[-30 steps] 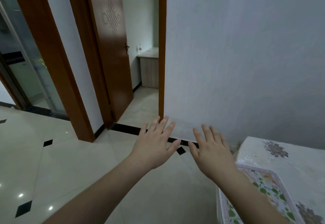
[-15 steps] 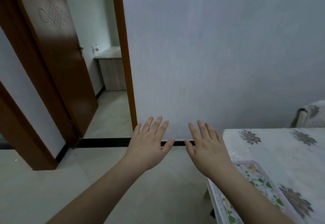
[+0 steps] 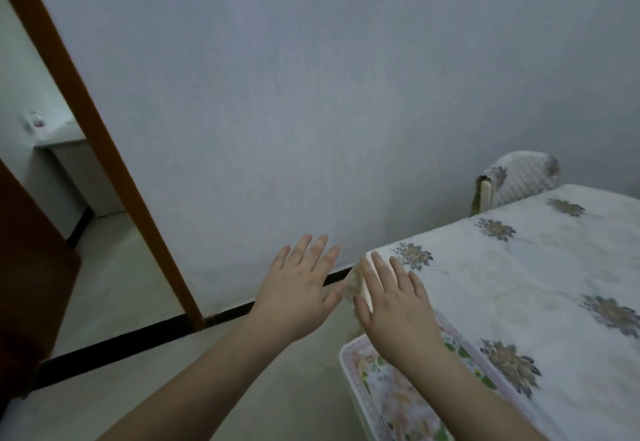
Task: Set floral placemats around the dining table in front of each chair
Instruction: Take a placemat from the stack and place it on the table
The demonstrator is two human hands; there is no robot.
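Observation:
The dining table [image 3: 540,278] fills the right side, covered by a white cloth with grey-brown flower prints. One floral placemat [image 3: 398,402] with a pink border and green leaves lies at the table's near left edge, partly under my right forearm. My right hand [image 3: 394,305] hovers above the table's left corner, palm down, fingers straight, holding nothing. Beside it, my left hand [image 3: 298,291] is stretched out over the floor, left of the table, fingers spread and empty.
A chair back [image 3: 519,177] with a quilted floral cover stands at the table's far side against the pale wall. An orange-brown door frame [image 3: 114,163] and a dark wooden door [image 3: 27,267] are at the left, with a small cabinet [image 3: 69,170] beyond.
The view has swung to the right: the doorway slid left and more of the table and a chair came into sight. Both hands stay open and empty, held out in front.

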